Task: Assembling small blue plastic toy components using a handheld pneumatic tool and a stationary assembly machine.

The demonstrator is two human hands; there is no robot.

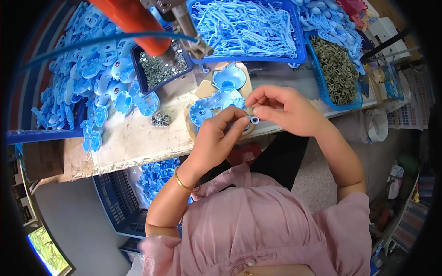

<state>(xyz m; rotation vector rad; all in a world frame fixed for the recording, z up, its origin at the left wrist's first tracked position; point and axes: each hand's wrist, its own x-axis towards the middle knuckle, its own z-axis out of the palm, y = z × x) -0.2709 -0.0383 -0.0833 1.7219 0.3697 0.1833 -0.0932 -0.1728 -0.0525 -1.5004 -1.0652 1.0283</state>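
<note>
My left hand (220, 137) is closed in a pinch on a blue plastic rod with a ring end (254, 120); most of the rod is hidden by the fingers. Close beside it, my right hand (286, 112) has thumb and forefinger pressed together around something small that I cannot make out. Just beyond both hands lies a blue animal-shaped toy shell (208, 106), its hollow side up, in a pale holding block (195, 133). My left fingers partly cover the shell's near edge.
A blue tray (301, 57) of ring-ended rods stands behind. At right is a blue bin (338, 107) of grey-green clips. A dark box (156, 87) of screws and a heap of blue shells (92, 64) lie left. An orange power screwdriver (138, 25) hangs overhead.
</note>
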